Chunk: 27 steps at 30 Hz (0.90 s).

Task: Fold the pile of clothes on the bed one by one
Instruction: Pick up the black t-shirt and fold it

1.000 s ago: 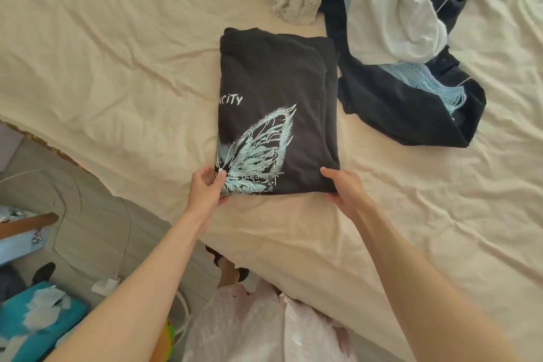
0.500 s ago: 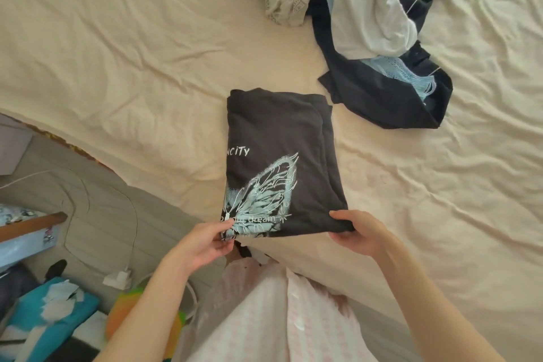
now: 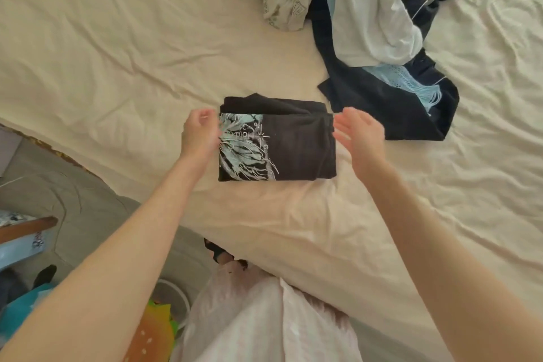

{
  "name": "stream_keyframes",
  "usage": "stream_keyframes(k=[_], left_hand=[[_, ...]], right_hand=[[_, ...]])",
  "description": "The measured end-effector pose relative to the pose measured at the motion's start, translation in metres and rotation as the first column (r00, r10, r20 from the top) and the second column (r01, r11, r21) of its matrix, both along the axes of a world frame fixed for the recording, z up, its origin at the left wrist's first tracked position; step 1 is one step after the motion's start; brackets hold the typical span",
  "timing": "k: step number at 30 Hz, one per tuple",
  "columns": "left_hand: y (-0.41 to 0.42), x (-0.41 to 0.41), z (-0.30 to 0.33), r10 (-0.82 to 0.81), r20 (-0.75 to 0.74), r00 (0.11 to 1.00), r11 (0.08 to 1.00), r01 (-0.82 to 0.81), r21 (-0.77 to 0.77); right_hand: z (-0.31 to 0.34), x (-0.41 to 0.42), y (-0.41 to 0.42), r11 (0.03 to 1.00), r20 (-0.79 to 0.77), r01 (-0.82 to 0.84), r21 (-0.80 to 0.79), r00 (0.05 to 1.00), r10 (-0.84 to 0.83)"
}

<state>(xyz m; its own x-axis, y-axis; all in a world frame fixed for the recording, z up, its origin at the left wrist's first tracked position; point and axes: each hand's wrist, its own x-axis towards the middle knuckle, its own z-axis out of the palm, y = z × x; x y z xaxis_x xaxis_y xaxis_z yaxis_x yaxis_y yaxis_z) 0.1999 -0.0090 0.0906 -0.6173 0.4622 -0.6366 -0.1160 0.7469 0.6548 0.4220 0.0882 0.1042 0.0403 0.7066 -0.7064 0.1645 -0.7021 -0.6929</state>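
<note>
A: Item one?
B: Black T-shirt (image 3: 289,145), pale blue wing print, folded to a compact rectangle. Lies on the bed (image 3: 117,53) at frame centre, print side toward 9 o'clock. A looser layer bulges out along its 12 o'clock edge.

A: Hands?
B: Left hand (image 3: 199,134) at the shirt's 9 o'clock edge, fingers curled against the top corner; whether it pinches the cloth or only touches it, I cannot tell. Right hand (image 3: 360,134) at the 3 o'clock edge, fingers spread and relaxed, holding nothing, fingertips just beside the fabric.

A: Item two?
B: Pile of unfolded clothes (image 3: 367,9), at 1 o'clock from the shirt. Contains a white garment, a printed beige piece, a dark navy garment (image 3: 382,106) and a light blue knit. The navy hem lies just beside the shirt's upper right corner.

A: Stage of task?
B: By my judgement, one garment nearly finished; the pile remains.

A: Risks?
B: Three. The bulging upper layer may spring open if the fold is not pressed flat. Lifting by one edge only would let the layers slide apart, since soft jersey carries no stiffness. Pulling the next piece from the pile may drag the navy hem across the folded shirt, as they lie so near.
</note>
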Motion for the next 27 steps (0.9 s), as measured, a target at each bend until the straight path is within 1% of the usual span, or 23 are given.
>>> stream_keyframes(k=[1,2,3,4,5,6,7,8,10,12,13,14,15,16,17,19,20,21,22,23,24,25,27], left_hand=[[-0.002,0.006,-0.008,-0.195,-0.211,0.958,0.981,0.192,-0.036],[-0.007,0.014,-0.017,-0.392,-0.387,0.835,0.917,0.390,-0.087],[-0.014,0.022,-0.026,-0.555,-0.500,0.665,0.813,0.561,-0.157],[-0.020,0.029,-0.037,-0.677,-0.552,0.487,0.689,0.681,-0.246],[-0.026,0.035,-0.047,-0.764,-0.553,0.333,0.573,0.745,-0.342],[-0.031,0.039,-0.058,-0.828,-0.514,0.225,0.476,0.767,-0.430],[-0.035,0.042,-0.068,-0.873,-0.460,0.165,0.408,0.763,-0.501],[-0.036,0.041,-0.078,-0.900,-0.410,0.147,0.371,0.753,-0.543],[-0.033,0.036,-0.093,-0.930,-0.331,0.160,0.334,0.745,-0.577],[-0.025,0.032,-0.100,-0.947,-0.264,0.182,0.305,0.765,-0.566],[-0.021,0.031,-0.100,-0.945,-0.250,0.210,0.316,0.782,-0.537],[-0.019,0.030,-0.098,-0.930,-0.265,0.255,0.358,0.793,-0.493],[-0.019,0.031,-0.094,-0.893,-0.315,0.321,0.436,0.790,-0.432],[-0.022,0.031,-0.089,-0.822,-0.399,0.407,0.546,0.764,-0.345],[-0.025,0.031,-0.083,-0.727,-0.487,0.484,0.649,0.718,-0.254],[-0.033,0.028,-0.077,-0.561,-0.574,0.596,0.777,0.618,-0.118],[-0.036,0.025,-0.076,-0.490,-0.549,0.678,0.830,0.555,-0.055],[-0.038,0.021,-0.075,-0.405,-0.471,0.784,0.890,0.457,-0.005],[-0.038,0.017,-0.075,-0.300,-0.363,0.882,0.945,0.327,0.012],[-0.038,0.013,-0.076,-0.207,-0.263,0.942,0.978,0.209,-0.020],[-0.038,0.008,-0.078,-0.146,-0.181,0.973,0.988,0.136,-0.066],[-0.037,0.003,-0.080,-0.115,-0.098,0.989,0.990,0.106,-0.093],[-0.036,-0.005,-0.080,-0.077,0.093,0.993,0.993,0.085,-0.085]], right_hand=[[-0.007,-0.004,-0.008,0.969,0.206,-0.194,0.155,0.965,0.161],[-0.016,-0.007,-0.020,0.867,0.370,-0.414,0.277,0.879,0.301],[-0.027,-0.009,-0.035,0.711,0.496,-0.608,0.355,0.767,0.408],[-0.040,-0.008,-0.049,0.536,0.597,-0.759,0.370,0.636,0.489],[-0.053,-0.007,-0.062,0.375,0.687,-0.865,0.333,0.495,0.532],[-0.067,-0.005,-0.071,0.254,0.751,-0.931,0.261,0.362,0.552],[-0.080,-0.002,-0.077,0.177,0.790,-0.968,0.176,0.246,0.561],[-0.091,-0.001,-0.080,0.138,0.807,-0.985,0.105,0.165,0.566],[-0.108,0.000,-0.077,0.125,0.811,-0.992,0.022,0.091,0.578],[-0.117,-0.003,-0.070,0.115,0.801,-0.993,-0.014,0.058,0.596],[-0.118,-0.004,-0.067,0.109,0.790,-0.994,-0.006,0.062,0.610],[-0.116,-0.005,-0.064,0.118,0.774,-0.993,0.028,0.096,0.626],[-0.111,-0.005,-0.063,0.160,0.754,-0.983,0.089,0.172,0.634],[-0.105,-0.004,-0.063,0.241,0.733,-0.956,0.169,0.285,0.617],[-0.100,-0.001,-0.064,0.349,0.720,-0.904,0.248,0.413,0.558],[-0.091,0.008,-0.066,0.608,0.679,-0.723,0.328,0.628,0.381],[-0.088,0.012,-0.066,0.739,0.627,-0.601,0.304,0.710,0.319],[-0.086,0.017,-0.064,0.852,0.554,-0.469,0.232,0.784,0.280],[-0.085,0.020,-0.058,0.931,0.463,-0.345,0.121,0.849,0.254],[-0.085,0.023,-0.051,0.966,0.360,-0.259,0.002,0.901,0.241],[-0.086,0.027,-0.041,0.969,0.250,-0.227,-0.096,0.937,0.244],[-0.088,0.030,-0.030,0.958,0.139,-0.234,-0.167,0.956,0.258],[-0.091,0.033,-0.011,0.923,-0.059,-0.276,-0.268,0.961,0.270]])
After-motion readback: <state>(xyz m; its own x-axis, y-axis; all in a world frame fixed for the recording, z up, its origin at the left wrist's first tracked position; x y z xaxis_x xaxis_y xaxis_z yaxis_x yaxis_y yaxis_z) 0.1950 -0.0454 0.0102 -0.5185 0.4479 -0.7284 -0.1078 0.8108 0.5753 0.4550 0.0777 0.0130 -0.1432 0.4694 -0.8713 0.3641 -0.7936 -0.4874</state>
